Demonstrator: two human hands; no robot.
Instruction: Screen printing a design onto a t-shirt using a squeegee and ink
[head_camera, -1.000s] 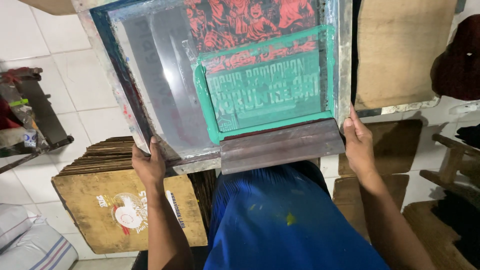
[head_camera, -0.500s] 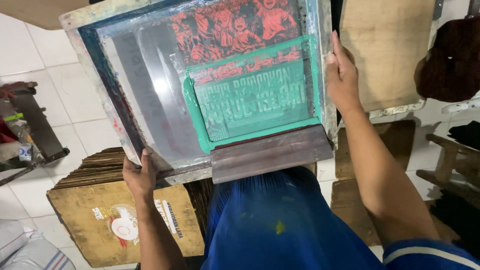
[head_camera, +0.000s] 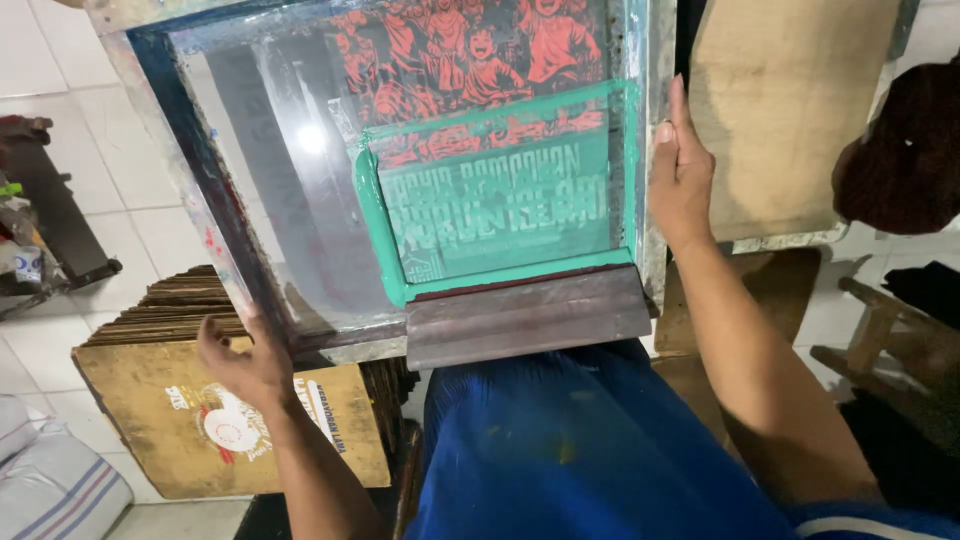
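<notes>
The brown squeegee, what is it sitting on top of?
The squeegee lies on the near edge of the screen frame, beside green ink. A blue cloth shows below. What is directly beneath the squeegee is covered.

Your screen frame (head_camera: 650, 150): grey, blue inner edge. Mesh (head_camera: 480, 130) shows a red-on-black crowd print above, teal ink block with pale lettering below. Squeegee (head_camera: 525, 318) dull brown-grey. Blue cloth (head_camera: 580, 450), probably yellow-flecked. Cardboard (head_camera: 230, 430) tan, red-white print.
</notes>
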